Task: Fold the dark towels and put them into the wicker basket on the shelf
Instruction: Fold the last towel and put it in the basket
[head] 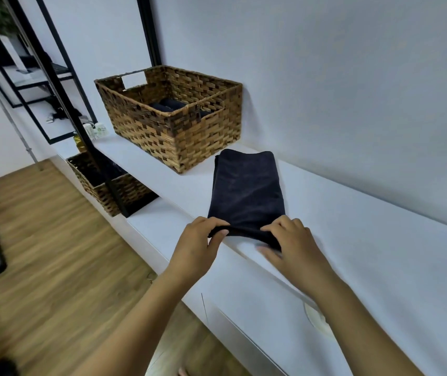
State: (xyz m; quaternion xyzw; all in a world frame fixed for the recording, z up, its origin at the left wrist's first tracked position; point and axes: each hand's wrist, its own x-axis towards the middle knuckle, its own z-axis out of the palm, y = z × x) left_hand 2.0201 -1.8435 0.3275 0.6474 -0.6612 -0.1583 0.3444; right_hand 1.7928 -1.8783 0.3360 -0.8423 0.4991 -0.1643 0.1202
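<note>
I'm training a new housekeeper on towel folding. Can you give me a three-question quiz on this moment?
1. True or false: the basket already holds dark cloth.
2. Which hands grip the towel? A) left only B) right only C) both
3. Fill in: the towel lies on the white ____, beside the basket.

Key:
1. True.
2. C: the left hand and right hand pinch its near edge.
3. Shelf.

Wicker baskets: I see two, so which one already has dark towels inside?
The upper wicker basket on the white shelf, against the wall: dark folded cloth shows inside. The lower basket sits below, near the floor.
</note>
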